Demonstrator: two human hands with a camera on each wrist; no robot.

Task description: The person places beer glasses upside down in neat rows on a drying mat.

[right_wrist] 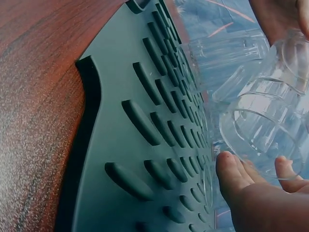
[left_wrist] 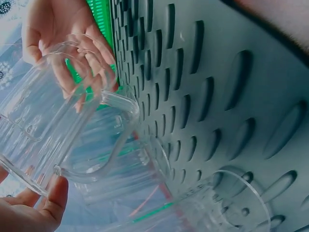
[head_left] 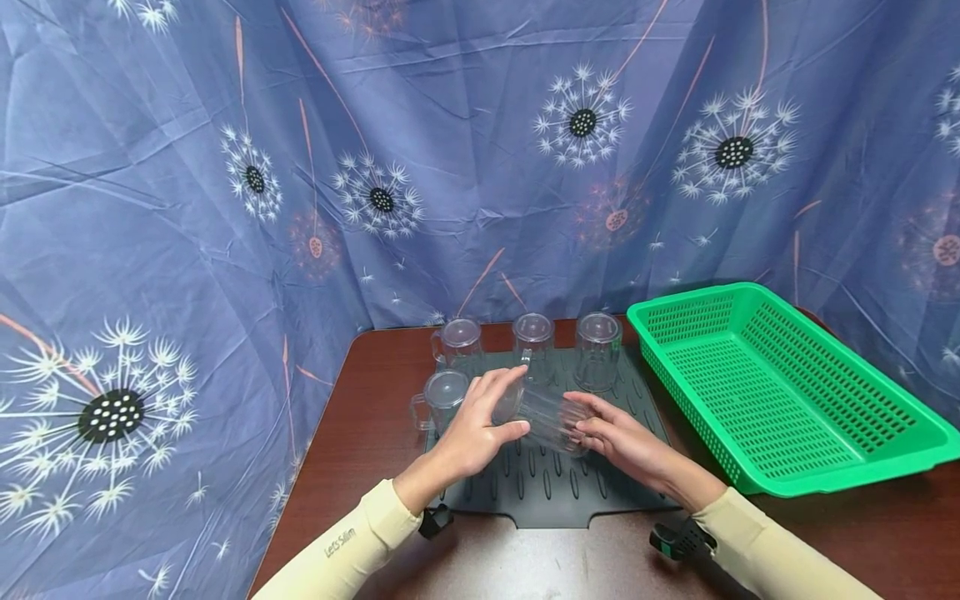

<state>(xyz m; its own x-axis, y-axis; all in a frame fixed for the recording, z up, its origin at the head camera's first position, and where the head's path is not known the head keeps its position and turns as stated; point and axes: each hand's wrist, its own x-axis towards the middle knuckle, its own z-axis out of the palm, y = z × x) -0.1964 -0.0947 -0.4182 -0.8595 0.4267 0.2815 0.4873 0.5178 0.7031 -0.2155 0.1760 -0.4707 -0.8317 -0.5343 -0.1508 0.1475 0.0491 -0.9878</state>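
In the head view, a clear glass mug point(head_left: 551, 419) is tilted on its side above the dark drying mat point(head_left: 543, 492). My left hand point(head_left: 476, 425) grips its base end, thumb on the near side; the left wrist view shows the thumb point(left_wrist: 57, 198) by the handle point(left_wrist: 123, 104). My right hand point(head_left: 622, 437) is at the mug's open end, its fingers loosely extended beside the rim point(right_wrist: 246, 166). Whether those fingers bear any weight is hard to see through the glass. More glass mugs stand upside down on the mat, including one point(head_left: 446, 392) left of my left hand.
Along the mat's back edge are three upturned mugs: left point(head_left: 460, 335), middle point(head_left: 533, 331) and right point(head_left: 598, 350). A green slatted basket point(head_left: 697, 417) sits to the right on the brown table point(head_left: 337, 417). A patterned blue curtain point(head_left: 465, 167) hangs behind.
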